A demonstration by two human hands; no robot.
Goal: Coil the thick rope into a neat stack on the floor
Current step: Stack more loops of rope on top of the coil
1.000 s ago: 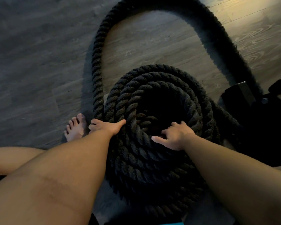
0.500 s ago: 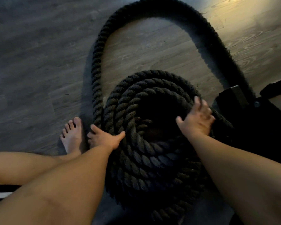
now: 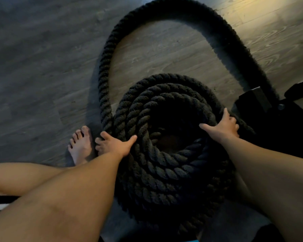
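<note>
Head view: left hand and right hand press spread-open on the coiled rope; better to square the turns evenly before feeding the far loop.

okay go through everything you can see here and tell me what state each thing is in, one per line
Thick rope coil: stacked in several rings on the floor, centre open.
Loose rope loop: not yet coiled, arcing away over the wood floor.
Left hand: open, pressed flat on the coil's left side.
Right hand: fingers spread, resting on the coil's right rim.
Bare foot: planted on the floor beside the coil.
Black equipment base: standing at the right, rope running toward it.
</note>
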